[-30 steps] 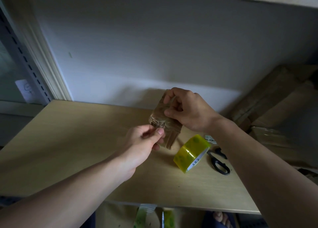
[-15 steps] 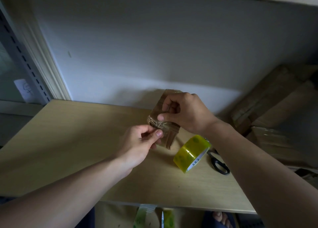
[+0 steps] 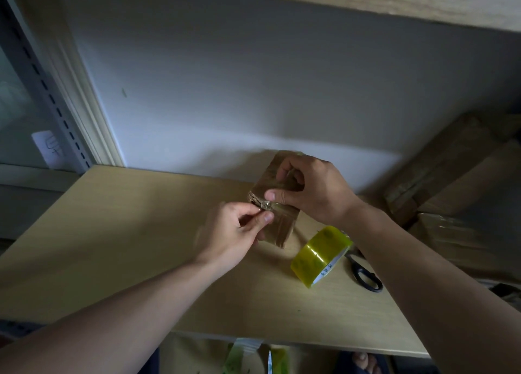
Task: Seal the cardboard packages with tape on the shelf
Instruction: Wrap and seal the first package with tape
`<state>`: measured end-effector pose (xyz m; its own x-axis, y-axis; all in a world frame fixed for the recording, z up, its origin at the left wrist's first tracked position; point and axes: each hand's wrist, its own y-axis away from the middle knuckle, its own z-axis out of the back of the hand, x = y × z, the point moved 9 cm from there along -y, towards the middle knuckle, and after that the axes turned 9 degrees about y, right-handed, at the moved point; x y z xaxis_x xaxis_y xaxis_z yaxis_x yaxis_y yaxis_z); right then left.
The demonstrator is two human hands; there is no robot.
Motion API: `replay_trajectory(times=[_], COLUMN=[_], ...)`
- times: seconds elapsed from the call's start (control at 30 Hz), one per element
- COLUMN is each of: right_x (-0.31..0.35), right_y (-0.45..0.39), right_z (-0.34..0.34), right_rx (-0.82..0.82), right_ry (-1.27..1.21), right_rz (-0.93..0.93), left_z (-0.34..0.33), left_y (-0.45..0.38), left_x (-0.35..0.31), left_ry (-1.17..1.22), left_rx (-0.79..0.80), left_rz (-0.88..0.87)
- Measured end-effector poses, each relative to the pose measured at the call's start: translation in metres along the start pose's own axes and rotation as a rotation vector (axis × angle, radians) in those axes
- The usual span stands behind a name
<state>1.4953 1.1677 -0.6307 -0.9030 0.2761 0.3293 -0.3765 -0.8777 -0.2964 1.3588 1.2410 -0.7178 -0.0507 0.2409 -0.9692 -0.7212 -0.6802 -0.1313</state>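
Not much movement over the last second, tbh. Left hand (image 3: 239, 232) sitting in basically the same spot, thumb and forefinger pinching a shiny crumpled bit of tape (image 3: 266, 205) right at the near corner of the cardboard package (image 3: 277, 204). Bit of motion blur on that hand, so probably tugging or smoothing. Package itself tilted slightly compared with a second ago, top edge leaning a touch further back toward the wall. Right hand (image 3: 310, 190) slid down over the package: thumb now pressing the front face just beside the tape bit, other fingers curled round the top and far side, gripping it. Reading that as bracing the box so the tape end can be pressed down or pulled tight, so sealing of this one looks underway but not finished.

Package held up off the wooden shelf (image 3: 112, 246), caught between both hands, corner touching the left fingertips, bulk of it under the right palm.

Further right, lying on the shelf and untouched: yellow tape roll (image 3: 321, 255) on its edge, then black scissors (image 3: 366, 277) just beside it. More cardboard boxes (image 3: 456, 181) stacked at the far right, in shadow.
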Motion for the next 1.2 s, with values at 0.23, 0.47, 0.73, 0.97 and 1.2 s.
replay_trajectory(times=[0.23,0.47,0.73,0.97,1.2], right_x=[-0.001,0.002,0.013,0.011,0.008], right_y=[-0.002,0.001,0.015,0.015,0.016], right_z=[0.0,-0.003,-0.005,-0.008,-0.005], right_rx=[0.023,0.103,0.105,0.15,0.094], right_ry=[-0.064,-0.088,0.133,0.091,0.137], right_rz=[0.023,0.073,0.09,0.127,0.143], left_z=[0.01,0.026,0.017,0.016,0.002], left_y=[-0.006,-0.023,-0.022,-0.01,-0.002], left_x=[-0.02,-0.007,-0.03,-0.048,-0.072], left_ry=[-0.249,-0.095,-0.274,-0.426,-0.539], left_rx=[-0.117,-0.108,-0.002,0.026,0.027], left_rz=[-0.168,-0.141,-0.324,-0.47,-0.689])
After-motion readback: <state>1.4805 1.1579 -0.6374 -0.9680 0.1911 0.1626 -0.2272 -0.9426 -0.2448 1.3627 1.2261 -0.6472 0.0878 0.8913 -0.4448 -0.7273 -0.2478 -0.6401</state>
